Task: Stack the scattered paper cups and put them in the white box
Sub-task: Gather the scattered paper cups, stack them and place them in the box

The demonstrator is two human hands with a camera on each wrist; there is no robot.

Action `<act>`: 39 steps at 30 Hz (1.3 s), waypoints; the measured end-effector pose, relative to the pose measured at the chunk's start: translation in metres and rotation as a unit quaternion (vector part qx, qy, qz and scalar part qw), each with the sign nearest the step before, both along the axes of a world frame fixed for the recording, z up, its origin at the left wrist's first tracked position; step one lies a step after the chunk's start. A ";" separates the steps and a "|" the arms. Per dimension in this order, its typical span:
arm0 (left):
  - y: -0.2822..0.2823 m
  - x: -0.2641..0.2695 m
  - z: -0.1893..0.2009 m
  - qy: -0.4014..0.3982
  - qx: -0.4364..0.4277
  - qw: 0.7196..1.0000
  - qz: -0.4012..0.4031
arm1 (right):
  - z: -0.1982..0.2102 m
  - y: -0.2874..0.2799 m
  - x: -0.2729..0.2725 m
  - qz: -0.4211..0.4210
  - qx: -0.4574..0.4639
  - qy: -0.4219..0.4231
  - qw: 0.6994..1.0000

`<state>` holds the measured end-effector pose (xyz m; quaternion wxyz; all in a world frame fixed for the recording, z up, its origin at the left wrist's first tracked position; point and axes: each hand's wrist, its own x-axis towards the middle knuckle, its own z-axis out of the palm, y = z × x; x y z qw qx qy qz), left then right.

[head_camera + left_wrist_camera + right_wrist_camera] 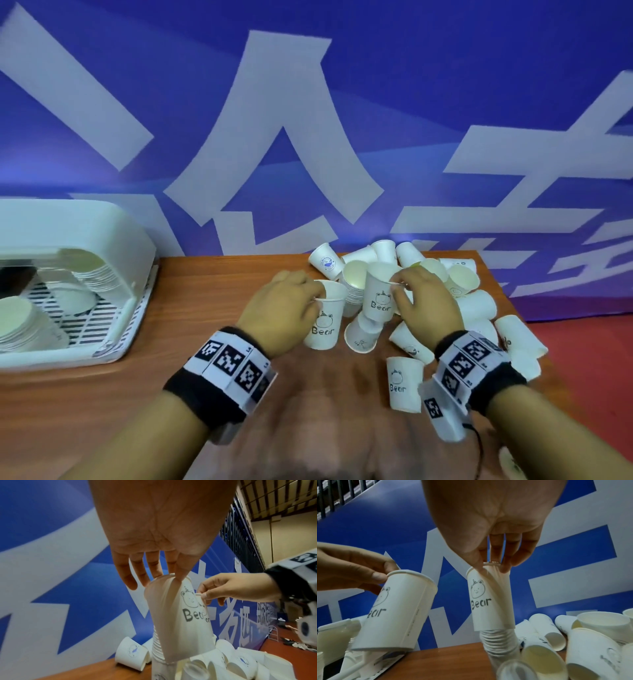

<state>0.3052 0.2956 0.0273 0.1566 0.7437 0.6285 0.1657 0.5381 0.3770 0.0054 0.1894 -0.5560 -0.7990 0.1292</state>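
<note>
Two white paper cups printed "Bear" are held upright above the wooden table (212, 359). My left hand (315, 298) pinches the rim of the left cup (323, 322), which is tilted in the right wrist view (399, 612). My right hand (399, 284) pinches the rim of the right cup (378, 294), squashing it slightly (488, 601). A leaning stack of nested cups (352, 291) stands between and behind both cups (498, 642). The white box (102, 240) sits at the far left and holds stacks of cups. In the left wrist view my left hand (173, 576) pinches its cup (180, 622).
Several loose cups (479, 308) lie scattered on their sides at the table's right and back, one standing upside down near my right wrist (404, 383). A blue and white banner (308, 137) rises behind the table. Red floor (599, 377) shows past the right edge.
</note>
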 end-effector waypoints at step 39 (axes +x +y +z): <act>-0.141 -0.380 0.008 -0.041 0.012 0.989 0.142 | 0.027 -0.122 -0.387 0.155 -0.049 -0.074 0.984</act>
